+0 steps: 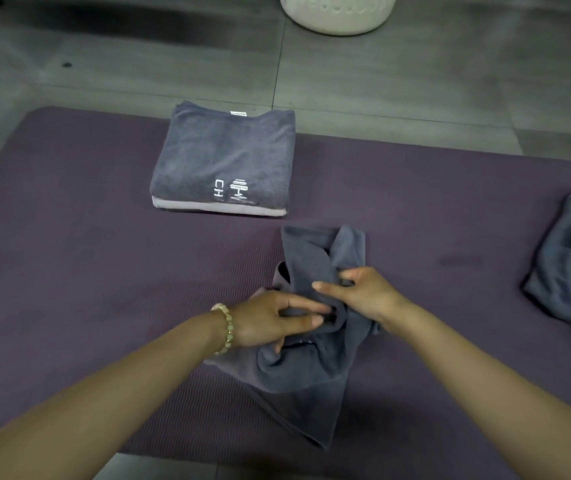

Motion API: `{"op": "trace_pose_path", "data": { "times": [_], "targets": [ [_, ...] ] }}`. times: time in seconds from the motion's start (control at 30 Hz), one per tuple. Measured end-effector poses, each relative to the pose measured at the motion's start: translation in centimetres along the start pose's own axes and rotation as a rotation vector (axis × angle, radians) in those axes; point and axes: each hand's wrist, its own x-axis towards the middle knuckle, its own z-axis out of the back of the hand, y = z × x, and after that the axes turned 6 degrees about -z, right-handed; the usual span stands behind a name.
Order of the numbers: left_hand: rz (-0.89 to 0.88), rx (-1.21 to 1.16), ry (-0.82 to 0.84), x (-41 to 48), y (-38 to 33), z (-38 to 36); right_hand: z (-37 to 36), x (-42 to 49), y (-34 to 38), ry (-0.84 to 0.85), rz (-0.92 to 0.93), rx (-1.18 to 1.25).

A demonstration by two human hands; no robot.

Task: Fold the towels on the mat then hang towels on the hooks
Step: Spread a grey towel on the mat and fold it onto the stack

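Grey towel lying crumpled on mat, left grip and right grip both pinching its bunched middle folds

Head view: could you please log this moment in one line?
left hand pinches towel | right hand grips towel | stack folded on mat

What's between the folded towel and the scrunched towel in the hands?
Just a bare strip of purple mat. In the head view, nothing lies between the folded towel and the scrunched towel that the left hand and right hand grip.
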Motion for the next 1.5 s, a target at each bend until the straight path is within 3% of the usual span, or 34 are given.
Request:
{"op": "trace_pose_path", "data": {
  "times": [0.07,0.13,0.2,0.27,0.37,0.47,0.57,0.67,0.8,0.97,1.1,1.23,1.3,1.43,1.5],
  "targets": [
    [0.001,-0.068,-0.222,0.5,0.6,0.5,0.3,-0.1,-0.9,-0.012,-0.013,0.164],
    [0.030,-0.118,-0.600,1.1,1.7,1.2,0.5,0.0,-1.5,-0.018,-0.087,0.282],
    [0.099,-0.038,-0.831,1.5,2.9,1.9,0.5,0.2,-2.3,-0.077,-0.180,0.298],
    [0.210,0.099,-0.741,1.5,3.9,2.3,0.5,0.5,-2.8,-0.216,-0.210,0.304],
    [0.312,0.128,-0.556,1.1,4.6,2.2,0.8,0.2,-2.5,-0.392,0.071,0.327],
    [0.364,0.064,-0.572,0.8,4.5,2.1,0.2,-1.2,-0.3,-0.199,0.347,0.305],
    [0.380,-0.078,-0.678,-0.4,3.2,2.1,-1.2,-1.8,1.1,-0.008,0.387,0.177],
    [0.286,-0.311,-0.789,-2.7,0.2,3.3,-1.2,-2.9,2.4,0.056,0.332,0.094],
    [0.065,-0.492,-0.798,-6.4,-6.1,5.1,0.3,-7.2,6.8,0.072,0.415,0.148],
    [-0.242,-0.327,-0.816,-11.3,-14.7,4.3,3.5,-14.3,13.4,0.048,0.334,0.264],
    [-0.335,-0.170,-0.644,-15.0,-20.1,2.4,5.9,-20.7,17.6,0.101,0.186,0.293],
    [-0.375,0.052,-0.435,-17.8,-23.3,0.0,6.8,-25.2,18.8,0.074,0.200,0.474],
    [-0.390,0.011,-0.505,-19.4,-24.8,-1.3,7.5,-27.5,18.7,0.031,0.235,0.673],
    [-0.327,-0.223,-0.921,-20.8,-26.4,-2.1,8.8,-31.4,18.6,0.010,0.295,0.849],
    [-0.278,-0.217,-0.880,-21.2,-27.2,-2.5,9.1,-32.8,18.3,0.011,0.320,0.881]
  ]
}}
